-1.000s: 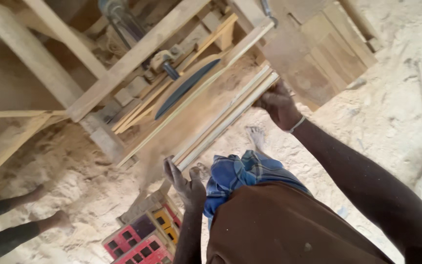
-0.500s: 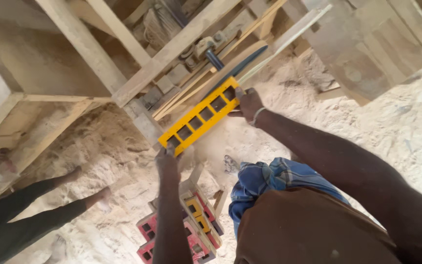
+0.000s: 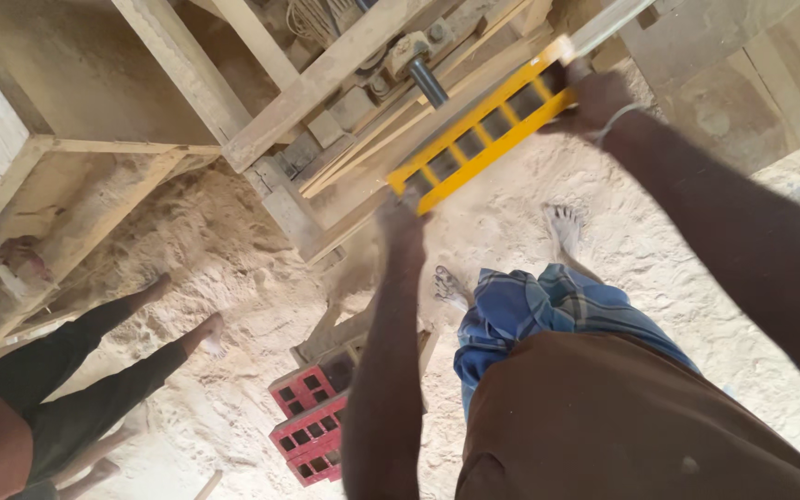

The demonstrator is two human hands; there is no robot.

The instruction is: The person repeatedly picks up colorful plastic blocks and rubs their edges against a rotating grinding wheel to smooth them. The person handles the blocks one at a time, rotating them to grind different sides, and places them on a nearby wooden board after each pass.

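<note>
Wooden machine frame (image 3: 317, 79) of heavy beams and boards across the upper part of the view, raised over a floor of loose pale sand (image 3: 233, 278); a dark metal shaft with bolts (image 3: 423, 79) set in among the timbers. Yellow slotted mould (image 3: 479, 139), long and narrow with a row of rectangular cells, held aloft at a slant just in front of the frame's slanting boards, low end to the left, high end to the right; contact with those boards not determinable. Left hand (image 3: 400, 222) clenched on the low end, right hand (image 3: 594, 97) clenched on the high end, a thin band at that wrist. Judged rigid and of moderate weight: no sag along the span between the two grips. Painted surface likely dusty with sand, so some risk of slip; open cell walls give firm edges for fingers. Soundest hold judged to be at the two short ends, as now, keeping the length balanced and fingers clear of the frame. Stack of red moulds (image 3: 307, 421) of like pattern on the sand below, beside wooden offcuts. Legs of a second person (image 3: 104, 370) at lower left, well apart from the work. Own bare feet (image 3: 562, 227) planted in the sand beneath the mould.
</note>
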